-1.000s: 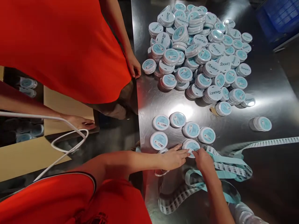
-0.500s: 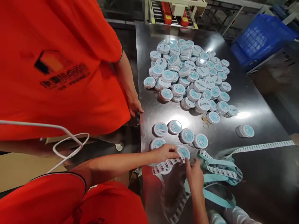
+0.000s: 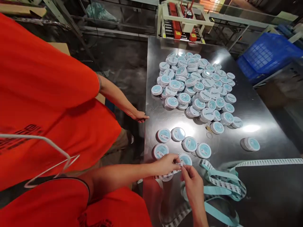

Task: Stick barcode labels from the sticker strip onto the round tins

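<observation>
Hands: left hand (image 3: pixel 165 164) and right hand (image 3: pixel 190 178) both pinch a barcode label strip (image 3: pixel 168 174) | Place: strip just over a round teal-lidded tin (image 3: pixel 186 159) on the steel surface (image 3: pixel 265 138) | Care: hold strip taut

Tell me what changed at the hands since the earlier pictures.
The left hand, earlier flat on a round white-and-teal tin, and the right hand now pinch a white barcode label strip together above that tin. A co-worker's hand moved along the steel table's edge toward the labelled tins. The main tin pile stayed as it was.
</observation>
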